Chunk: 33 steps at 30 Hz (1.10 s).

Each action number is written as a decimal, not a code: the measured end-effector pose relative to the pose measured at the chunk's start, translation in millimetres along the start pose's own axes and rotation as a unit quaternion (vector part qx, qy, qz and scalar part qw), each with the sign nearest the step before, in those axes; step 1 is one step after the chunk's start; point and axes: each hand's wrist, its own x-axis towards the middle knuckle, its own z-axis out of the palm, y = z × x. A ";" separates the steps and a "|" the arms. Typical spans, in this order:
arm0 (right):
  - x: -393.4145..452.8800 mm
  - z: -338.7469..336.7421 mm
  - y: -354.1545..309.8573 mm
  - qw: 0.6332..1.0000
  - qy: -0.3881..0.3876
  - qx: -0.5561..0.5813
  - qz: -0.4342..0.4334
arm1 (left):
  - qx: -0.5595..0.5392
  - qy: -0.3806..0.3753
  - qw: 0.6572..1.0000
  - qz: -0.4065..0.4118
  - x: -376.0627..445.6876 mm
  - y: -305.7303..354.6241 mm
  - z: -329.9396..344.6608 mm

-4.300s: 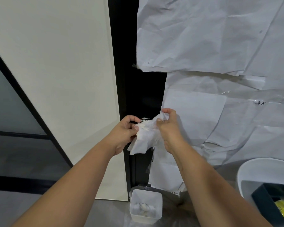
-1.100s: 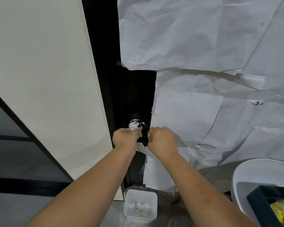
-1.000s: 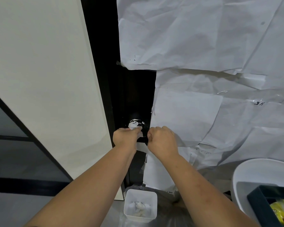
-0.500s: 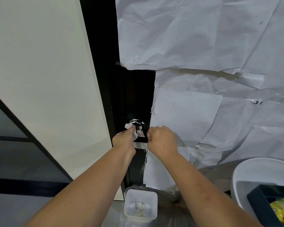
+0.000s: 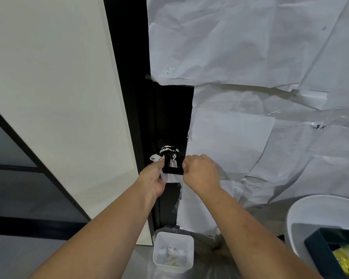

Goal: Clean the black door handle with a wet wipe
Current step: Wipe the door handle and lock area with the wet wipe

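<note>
Two hands, left [image 5: 152,179] and right [image 5: 199,174], pinch your limp wipe [image 5: 170,177] behind the rigid handle [image 5: 172,170]; keep it taut at both ends.

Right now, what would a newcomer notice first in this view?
Dead centre, both hands work a white wet wipe around the black door handle: the left hand pinches the wipe, the right hand grips the handle's end. Crumpled white paper covers the door to the right, and a small white bin sits below.
</note>
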 end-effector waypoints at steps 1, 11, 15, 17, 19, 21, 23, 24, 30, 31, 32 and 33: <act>-0.2 0.0 0.1 1.000 -0.002 0.000 0.001 | 0.000 -0.007 1.000 0.005 1.0 -0.7 -0.1; -0.5 -3.3 -2.1 1.000 -0.007 0.000 0.002 | 0.041 0.036 0.985 0.162 -12.3 -8.0 -0.1; -1.2 -2.1 -2.0 1.000 -0.011 0.002 0.005 | 0.045 0.009 0.984 0.170 -13.6 -9.0 -3.0; -1.4 -1.3 -1.3 1.000 -0.006 0.000 0.003 | 0.024 0.014 0.989 0.146 -12.7 -8.3 -3.6; -1.9 -1.6 -1.0 1.000 -0.007 -0.003 0.002 | -0.017 0.005 0.992 0.123 -17.0 -6.5 -4.2; -2.1 -2.5 -1.3 1.000 -0.010 -0.006 0.004 | -0.055 -0.022 0.991 0.121 -21.1 -5.1 -3.1; -1.7 -2.0 -1.3 1.000 -0.013 -0.009 0.004 | -0.062 -0.011 0.992 0.112 -22.8 -5.2 -3.5; -1.5 -1.8 -1.5 1.000 -0.011 -0.011 0.003 | -0.063 -0.001 0.993 0.101 -20.6 -5.6 -3.0; -1.1 -0.5 -0.2 1.000 -0.001 -0.014 0.000 | 0.038 0.030 0.997 0.053 -7.3 -7.6 -1.8; -1.1 -0.3 0.2 1.000 -0.001 -0.016 0.001 | 0.050 0.032 0.998 0.038 -7.2 -6.9 -0.9; -1.1 0.2 0.4 1.000 0.000 -0.018 0.001 | 0.063 0.032 0.997 0.024 -7.3 -5.9 0.3; -1.0 0.4 0.9 1.000 0.001 -0.019 0.001 | 0.082 0.035 0.996 0.008 -8.4 -5.0 1.2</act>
